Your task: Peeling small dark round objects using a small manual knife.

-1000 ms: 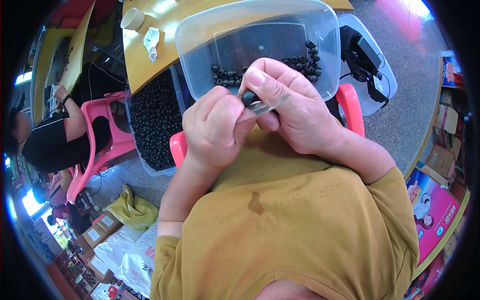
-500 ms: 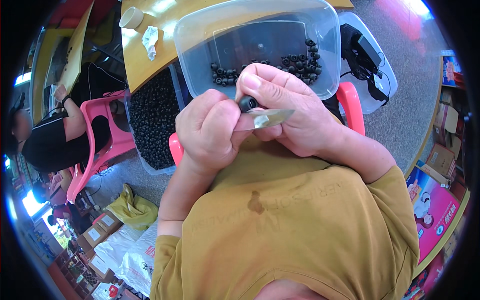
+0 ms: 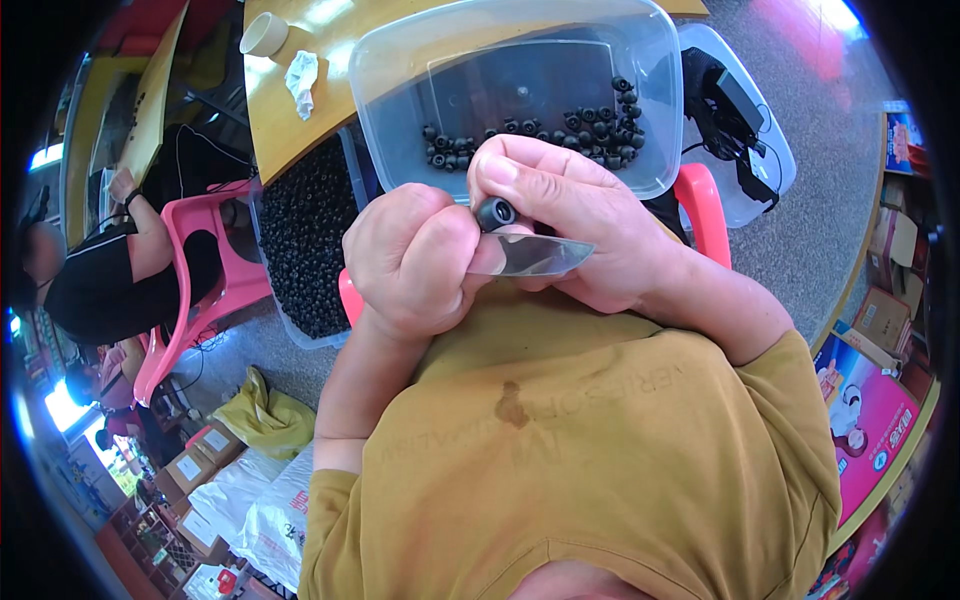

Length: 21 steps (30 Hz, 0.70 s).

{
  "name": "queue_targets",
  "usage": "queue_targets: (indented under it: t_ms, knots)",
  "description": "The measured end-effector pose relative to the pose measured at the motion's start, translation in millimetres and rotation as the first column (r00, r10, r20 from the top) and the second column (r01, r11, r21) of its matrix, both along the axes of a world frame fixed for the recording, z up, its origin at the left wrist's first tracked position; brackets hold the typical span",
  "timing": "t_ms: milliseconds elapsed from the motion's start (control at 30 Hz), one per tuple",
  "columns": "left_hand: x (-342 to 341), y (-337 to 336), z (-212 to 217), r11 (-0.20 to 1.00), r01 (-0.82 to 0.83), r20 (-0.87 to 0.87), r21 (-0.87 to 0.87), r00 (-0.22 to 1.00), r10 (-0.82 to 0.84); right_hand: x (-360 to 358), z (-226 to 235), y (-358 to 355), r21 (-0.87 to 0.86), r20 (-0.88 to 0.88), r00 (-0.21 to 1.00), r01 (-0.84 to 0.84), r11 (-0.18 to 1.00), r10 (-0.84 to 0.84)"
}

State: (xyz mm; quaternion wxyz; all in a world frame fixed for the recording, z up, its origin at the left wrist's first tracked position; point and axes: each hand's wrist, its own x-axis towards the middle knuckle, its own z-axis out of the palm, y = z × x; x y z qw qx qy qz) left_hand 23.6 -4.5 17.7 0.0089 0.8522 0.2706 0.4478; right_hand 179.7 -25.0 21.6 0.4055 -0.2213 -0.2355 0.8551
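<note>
My left hand [image 3: 405,258] is closed in a fist around a knife whose handle it hides. The knife's shiny blade [image 3: 535,256] points to the right, below the fingers of my other hand. Between thumb and fingers, my right hand [image 3: 575,205] pinches a small round black part [image 3: 497,213] with a hole in its end. That part sits just above the blade; whether they touch, I cannot tell. Beyond my hands stands a clear plastic tub [image 3: 400,90], with several like black parts [image 3: 600,130] along its near side.
Left of the tub, a second bin [image 3: 310,240] is heaped with black parts. A wooden table [image 3: 285,130] carries a cup [image 3: 264,35] and crumpled tissue [image 3: 300,85]. Cables and adapters lie in a white bin [image 3: 780,150] at right. A person sits beside a pink chair [image 3: 225,262].
The knife blade has dropped slightly away from the black part and turned its face. The part has tilted, showing more of its end. My left hand has shifted slightly left.
</note>
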Motion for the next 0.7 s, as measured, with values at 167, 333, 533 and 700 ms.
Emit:
queue_targets:
  t_ms: [167, 333, 533, 700]
  knots:
    - [1, 5, -7, 0.997, -0.002, 0.111, 0.075, 0.994, -0.007, -1, -1, 0, -0.005, -0.046, 0.999, -0.029, 1.000, 0.029]
    - [0, 2, -1, 1.000, -0.001, 0.035, 0.029, 0.999, 0.000, 3, 2, 1, -0.017, -0.101, 0.990, -0.101, 0.995, 0.099]
    - [-2, 7, -4, 1.000, 0.013, 0.043, 0.027, 0.999, -0.014, -1, 2, 3, -0.032, -0.009, 0.999, -0.031, 0.999, 0.031]
    - [18, 3, 11, 0.888, -0.106, 0.072, -0.448, 0.985, 0.155, 0, 5, 10, 0.024, 0.178, 0.971, 0.160, 0.987, -0.162]
